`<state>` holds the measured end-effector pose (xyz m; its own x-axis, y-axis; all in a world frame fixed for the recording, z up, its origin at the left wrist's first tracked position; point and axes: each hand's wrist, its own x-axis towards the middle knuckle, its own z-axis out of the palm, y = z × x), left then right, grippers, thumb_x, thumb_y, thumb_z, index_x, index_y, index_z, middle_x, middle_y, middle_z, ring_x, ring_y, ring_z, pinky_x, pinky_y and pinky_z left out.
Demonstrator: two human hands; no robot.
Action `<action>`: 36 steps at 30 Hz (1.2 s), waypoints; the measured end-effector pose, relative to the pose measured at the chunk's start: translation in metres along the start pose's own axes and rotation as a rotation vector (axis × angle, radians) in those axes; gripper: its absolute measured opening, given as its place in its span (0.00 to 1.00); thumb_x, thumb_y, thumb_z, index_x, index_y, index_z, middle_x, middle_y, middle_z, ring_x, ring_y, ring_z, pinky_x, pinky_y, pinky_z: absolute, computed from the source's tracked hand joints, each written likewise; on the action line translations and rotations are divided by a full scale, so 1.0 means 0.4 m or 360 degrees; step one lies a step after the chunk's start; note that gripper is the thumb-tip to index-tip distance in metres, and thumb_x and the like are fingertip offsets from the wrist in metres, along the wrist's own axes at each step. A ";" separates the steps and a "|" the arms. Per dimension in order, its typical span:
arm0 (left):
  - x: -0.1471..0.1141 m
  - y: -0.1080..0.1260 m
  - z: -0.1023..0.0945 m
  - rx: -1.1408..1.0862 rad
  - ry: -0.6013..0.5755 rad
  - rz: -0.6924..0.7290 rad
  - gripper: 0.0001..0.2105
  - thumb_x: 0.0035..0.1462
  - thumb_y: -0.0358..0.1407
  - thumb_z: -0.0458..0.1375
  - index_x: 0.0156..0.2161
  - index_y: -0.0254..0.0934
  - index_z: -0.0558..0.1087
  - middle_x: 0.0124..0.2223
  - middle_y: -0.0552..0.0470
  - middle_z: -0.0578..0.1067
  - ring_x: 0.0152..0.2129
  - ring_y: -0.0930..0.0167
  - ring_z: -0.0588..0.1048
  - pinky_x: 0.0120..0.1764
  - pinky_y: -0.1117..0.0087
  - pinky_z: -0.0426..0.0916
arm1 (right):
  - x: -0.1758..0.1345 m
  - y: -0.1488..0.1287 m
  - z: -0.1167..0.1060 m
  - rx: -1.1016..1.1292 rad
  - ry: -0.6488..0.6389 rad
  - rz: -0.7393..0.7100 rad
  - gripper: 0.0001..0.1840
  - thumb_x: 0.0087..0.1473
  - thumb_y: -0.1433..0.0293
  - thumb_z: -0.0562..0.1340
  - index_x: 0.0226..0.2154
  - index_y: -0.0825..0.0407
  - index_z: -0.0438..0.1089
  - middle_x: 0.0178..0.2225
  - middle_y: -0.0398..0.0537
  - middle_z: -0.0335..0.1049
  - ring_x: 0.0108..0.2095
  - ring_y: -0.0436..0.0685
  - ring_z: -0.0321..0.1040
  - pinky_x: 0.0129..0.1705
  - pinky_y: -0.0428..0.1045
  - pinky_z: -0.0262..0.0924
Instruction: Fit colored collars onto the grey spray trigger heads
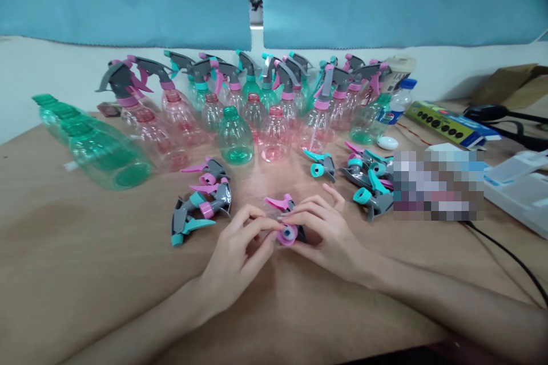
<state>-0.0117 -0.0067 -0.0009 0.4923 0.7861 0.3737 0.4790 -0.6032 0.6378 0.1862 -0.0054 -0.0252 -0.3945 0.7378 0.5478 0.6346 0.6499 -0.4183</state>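
A pink and grey trigger spray head (287,234) is between my two hands, its round pink collar turned up toward me. My right hand (327,234) is closed around its grey body, which is partly hidden by the fingers. Against the collar's left side, my left hand (240,248) pinches with thumb and fingertips. The pink trigger (280,202) sticks out beyond the fingers. Loose pink and turquoise spray heads lie on both sides, among them a turquoise one (362,197) at the right and another (188,222) at the left.
Behind my hands stand several pink and green bottles, such as a green one without a head (235,140). Green bottles (109,154) lie at the left. A blue-capped bottle (402,102), a yellow-green box (445,122), a plastic case (520,182) and a black cable (509,251) are at the right.
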 end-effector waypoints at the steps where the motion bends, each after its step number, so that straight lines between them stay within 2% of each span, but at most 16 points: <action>1: 0.001 0.002 0.000 -0.0032 -0.0020 -0.0020 0.08 0.62 0.30 0.50 0.39 0.39 0.72 0.37 0.52 0.67 0.30 0.74 0.70 0.32 0.73 0.67 | 0.000 0.000 -0.001 -0.0012 0.0023 -0.0007 0.07 0.54 0.64 0.63 0.38 0.45 0.71 0.38 0.42 0.74 0.42 0.55 0.68 0.60 0.62 0.34; 4: 0.003 0.008 0.001 -0.0071 -0.0083 -0.0052 0.07 0.62 0.30 0.50 0.39 0.38 0.71 0.37 0.52 0.68 0.29 0.74 0.70 0.33 0.73 0.68 | 0.002 -0.002 -0.004 -0.0043 0.0066 -0.0017 0.07 0.54 0.63 0.63 0.37 0.44 0.73 0.43 0.45 0.72 0.47 0.57 0.66 0.59 0.62 0.37; 10: 0.003 0.004 0.005 -0.0021 -0.0149 -0.0055 0.05 0.60 0.29 0.51 0.37 0.38 0.69 0.36 0.52 0.68 0.30 0.73 0.69 0.33 0.71 0.67 | 0.002 -0.005 -0.005 -0.0078 0.0018 -0.0056 0.09 0.53 0.64 0.63 0.39 0.44 0.72 0.51 0.48 0.67 0.53 0.60 0.62 0.59 0.64 0.37; 17: 0.003 -0.001 0.007 0.0010 -0.0173 -0.0109 0.03 0.60 0.32 0.53 0.33 0.38 0.66 0.32 0.55 0.66 0.27 0.74 0.67 0.29 0.72 0.64 | 0.000 -0.005 -0.005 -0.0074 0.0041 -0.0136 0.10 0.53 0.63 0.63 0.40 0.44 0.72 0.50 0.48 0.68 0.50 0.60 0.64 0.60 0.65 0.37; 25: 0.013 -0.015 0.002 0.0045 -0.0251 -0.0049 0.05 0.61 0.30 0.53 0.32 0.38 0.65 0.34 0.54 0.67 0.32 0.71 0.68 0.34 0.70 0.65 | -0.003 -0.002 -0.001 -0.0067 -0.0008 -0.0106 0.09 0.53 0.60 0.64 0.38 0.42 0.73 0.47 0.45 0.70 0.48 0.59 0.64 0.57 0.63 0.39; 30: -0.002 -0.004 0.018 0.0008 -0.0339 -0.0008 0.06 0.62 0.32 0.51 0.32 0.38 0.64 0.34 0.53 0.68 0.31 0.71 0.68 0.33 0.69 0.66 | 0.013 0.019 -0.011 -0.0105 0.0113 0.0080 0.07 0.54 0.66 0.63 0.38 0.44 0.72 0.45 0.46 0.71 0.49 0.59 0.65 0.59 0.65 0.34; 33: -0.016 -0.002 0.023 -0.0100 -0.0254 -0.0009 0.07 0.63 0.33 0.49 0.32 0.38 0.64 0.35 0.52 0.70 0.32 0.71 0.70 0.35 0.68 0.68 | 0.017 0.026 -0.016 -0.0083 0.0138 0.0142 0.07 0.53 0.67 0.63 0.38 0.46 0.72 0.44 0.48 0.71 0.48 0.60 0.66 0.58 0.65 0.37; 36: -0.020 -0.012 0.017 -0.0238 -0.0103 -0.0201 0.05 0.64 0.34 0.47 0.37 0.39 0.63 0.36 0.52 0.73 0.28 0.73 0.72 0.32 0.70 0.70 | 0.014 0.025 -0.011 -0.0038 0.0123 0.0094 0.09 0.52 0.66 0.64 0.38 0.47 0.71 0.44 0.48 0.71 0.48 0.59 0.66 0.58 0.64 0.40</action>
<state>-0.0130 -0.0111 -0.0117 0.4831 0.8411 0.2433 0.4289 -0.4696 0.7716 0.1933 0.0043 -0.0230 -0.3037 0.7579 0.5774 0.6712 0.6003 -0.4349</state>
